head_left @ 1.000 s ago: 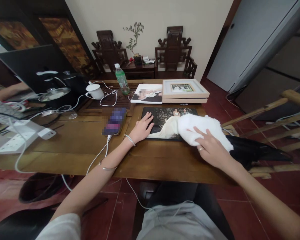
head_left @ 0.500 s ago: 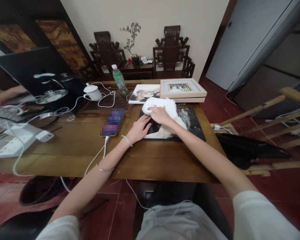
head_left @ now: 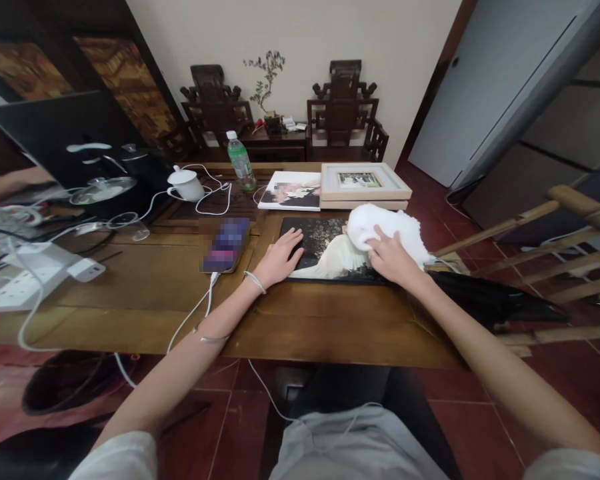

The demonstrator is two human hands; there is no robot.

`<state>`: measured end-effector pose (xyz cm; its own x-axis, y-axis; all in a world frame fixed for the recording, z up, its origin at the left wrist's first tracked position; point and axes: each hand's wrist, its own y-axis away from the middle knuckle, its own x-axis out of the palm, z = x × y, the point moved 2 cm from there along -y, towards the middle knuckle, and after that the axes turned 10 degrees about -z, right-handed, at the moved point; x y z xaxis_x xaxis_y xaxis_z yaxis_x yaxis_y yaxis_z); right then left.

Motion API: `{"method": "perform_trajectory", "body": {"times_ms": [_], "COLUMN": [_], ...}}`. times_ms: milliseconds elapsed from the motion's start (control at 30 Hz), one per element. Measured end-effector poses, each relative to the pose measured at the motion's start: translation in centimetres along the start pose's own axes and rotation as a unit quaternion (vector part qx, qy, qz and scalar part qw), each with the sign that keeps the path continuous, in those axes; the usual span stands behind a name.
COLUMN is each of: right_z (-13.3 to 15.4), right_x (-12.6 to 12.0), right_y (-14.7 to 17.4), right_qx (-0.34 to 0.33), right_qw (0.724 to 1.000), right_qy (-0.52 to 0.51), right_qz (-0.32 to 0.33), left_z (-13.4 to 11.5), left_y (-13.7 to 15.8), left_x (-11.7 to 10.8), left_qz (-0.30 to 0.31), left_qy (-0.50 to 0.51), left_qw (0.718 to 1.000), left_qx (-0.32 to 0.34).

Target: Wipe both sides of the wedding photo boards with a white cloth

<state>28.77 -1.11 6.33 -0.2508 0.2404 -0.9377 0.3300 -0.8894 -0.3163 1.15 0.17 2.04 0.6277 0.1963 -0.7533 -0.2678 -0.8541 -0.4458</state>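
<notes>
A dark photo panel [head_left: 325, 257] with a figure in a white gown lies flat on the wooden table in front of me. My left hand [head_left: 281, 257] rests on its left edge, fingers stretched out and holding nothing. On the panel's right part, my right hand [head_left: 391, 257] grips a fluffy white cloth [head_left: 387, 230], pressing it against the surface. The cloth and hand hide the panel's right end. A bracelet [head_left: 255, 282] circles my left wrist.
Behind the panel lie a white photo print [head_left: 293, 193] and stacked wooden picture frames [head_left: 365, 183]. Leftward are a phone [head_left: 226, 243] on a cable, a green bottle [head_left: 241, 162], a lidded white cup [head_left: 186, 183] and a power strip [head_left: 25, 280]. Another person's arm [head_left: 17, 183] shows at far left.
My right hand has slid the white cloth from the panel's left and middle to its right end, uncovering the gown in the picture. My left hand has stayed on the left edge.
</notes>
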Motion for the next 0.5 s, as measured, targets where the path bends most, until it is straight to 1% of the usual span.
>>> {"method": "perform_trajectory", "body": {"times_ms": [67,133,200,267,300,367,433,500], "right_z": [1.0,2.7,4.2,5.0,5.1,4.9,4.9,5.6], "right_x": [-0.5,-1.1,-1.6,-1.9,-1.9,-1.6,-1.0,-0.2], "right_y": [2.9,5.6,7.5,8.0,7.6,5.9,3.3,0.4], "right_qx": [-0.030,-0.067,-0.099,-0.112,-0.107,-0.086,-0.066,-0.059], "right_qw": [0.999,0.998,0.995,0.993,0.993,0.995,0.996,0.996], "right_qy": [0.013,0.005,-0.010,-0.024,-0.029,-0.033,-0.031,-0.033], "right_qz": [0.005,0.020,0.033,0.039,0.039,0.044,0.053,0.064], "left_z": [-0.1,-0.2,-0.2,0.0,0.1,0.6,1.0,1.5], "left_y": [-0.1,-0.2,-0.5,-0.8,-0.9,-1.0,-1.1,-1.1], "left_x": [0.0,-0.2,-0.5,-1.0,-1.2,-1.6,-1.8,-1.9], "left_qz": [-0.009,-0.029,-0.068,-0.128,-0.158,-0.208,-0.239,-0.256], "left_qy": [0.007,0.024,0.050,0.089,0.113,0.160,0.198,0.229], "left_qw": [1.000,0.999,0.996,0.988,0.980,0.961,0.940,0.914], "left_qx": [0.000,0.003,0.004,-0.015,-0.033,-0.081,-0.143,-0.217]}}
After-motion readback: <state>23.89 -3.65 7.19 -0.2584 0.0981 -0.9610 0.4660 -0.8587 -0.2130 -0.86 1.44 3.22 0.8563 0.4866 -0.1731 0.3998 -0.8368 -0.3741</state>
